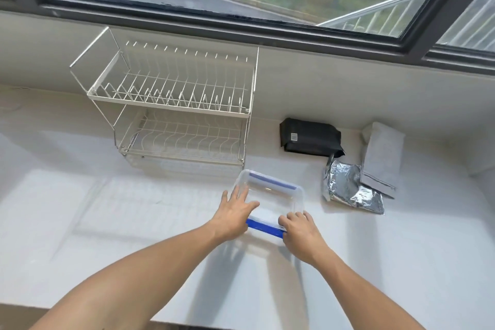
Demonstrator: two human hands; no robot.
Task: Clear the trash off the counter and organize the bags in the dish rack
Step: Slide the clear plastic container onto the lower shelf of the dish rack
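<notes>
2 hands [235, 211] [300, 228] on clear container [270, 195]; black bag's [310, 136] label unreadable.

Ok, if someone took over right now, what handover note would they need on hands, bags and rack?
Left hand: flat, fingers straight, on the clear container.
Right hand: fingers curled on the container's near blue edge.
Rack: both tiers hold nothing.
Black bag, foil bag and grey bag lie on the counter, right of the rack.
Done: no bag racked yet.
Left: deal with the container, then put the bags in the rack.
</notes>
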